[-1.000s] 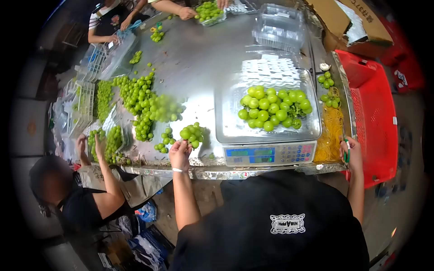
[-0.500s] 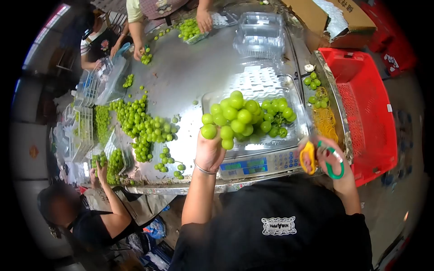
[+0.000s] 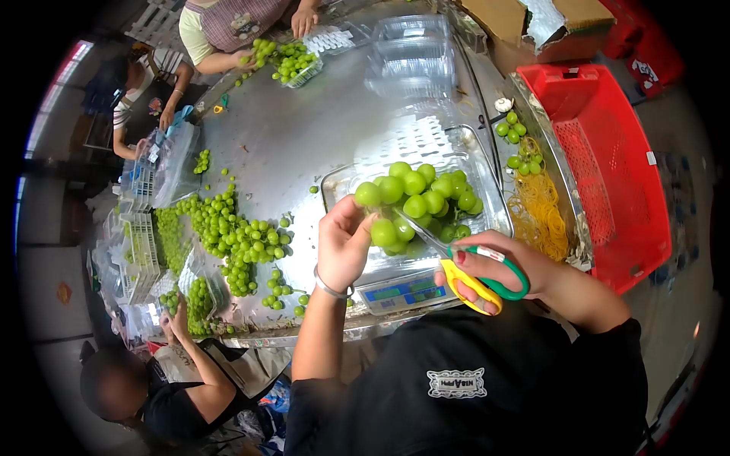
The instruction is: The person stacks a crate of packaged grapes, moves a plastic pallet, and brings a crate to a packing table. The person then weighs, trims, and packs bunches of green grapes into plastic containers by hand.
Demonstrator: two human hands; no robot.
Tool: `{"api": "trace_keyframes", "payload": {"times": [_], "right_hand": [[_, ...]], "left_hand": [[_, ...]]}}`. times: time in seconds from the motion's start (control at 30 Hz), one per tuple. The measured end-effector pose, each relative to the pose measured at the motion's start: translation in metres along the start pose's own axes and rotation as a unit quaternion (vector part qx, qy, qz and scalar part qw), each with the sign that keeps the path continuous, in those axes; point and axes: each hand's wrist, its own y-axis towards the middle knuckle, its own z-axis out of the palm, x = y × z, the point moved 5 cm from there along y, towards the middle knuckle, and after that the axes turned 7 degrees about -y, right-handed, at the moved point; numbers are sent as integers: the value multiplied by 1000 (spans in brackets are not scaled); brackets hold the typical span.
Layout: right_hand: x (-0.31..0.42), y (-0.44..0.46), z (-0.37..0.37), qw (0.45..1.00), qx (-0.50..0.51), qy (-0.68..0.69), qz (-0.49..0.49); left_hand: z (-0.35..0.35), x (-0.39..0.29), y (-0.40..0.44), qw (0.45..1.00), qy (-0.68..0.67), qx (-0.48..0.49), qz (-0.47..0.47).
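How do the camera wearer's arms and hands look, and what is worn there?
The sleeves are black and short. The left hand has no glove; a thin silver bracelet circles its wrist. The right hand is gloveless too, with no band visible.

Yellow rubber bands (image 3: 544, 216) lie near a red crate (image 3: 627, 167) — a cardboard box (image 3: 502, 34) sits just beyond.
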Motion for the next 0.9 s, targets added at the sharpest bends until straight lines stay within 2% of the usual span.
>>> {"api": "trace_keyframes", "payload": {"times": [0.1,0.17,0.2,0.27,0.3,0.37,0.53,0.6,0.73,0.83,0.9], "right_hand": [[3,6,-1,1000,6,25,16],[3,7,-3,997,3,53,59],[1,10,-6,995,-7,56,77],[3,13,-9,996,-2,50,78],[4,15,-11,996,3,41,77],[5,19,-16,996,4,23,87],[0,21,-24,994,4,-47,99],[4,16,-24,993,0,-59,101],[13,9,-22,994,18,-42,101],[18,5,-20,993,18,-41,109],[17,8,-22,992,11,-60,111]], "left_hand": [[0,-3,0,998,60,4,4],[-1,-6,2,988,149,2,39],[-2,-5,3,988,148,3,36],[-3,-6,6,963,259,8,80],[-1,-9,8,963,258,10,79],[10,-21,8,932,341,46,114],[13,-18,16,928,346,54,129],[10,-10,15,948,298,45,103],[9,-5,13,953,292,30,72],[1,1,16,969,237,18,64],[0,2,16,980,198,24,28]]}}
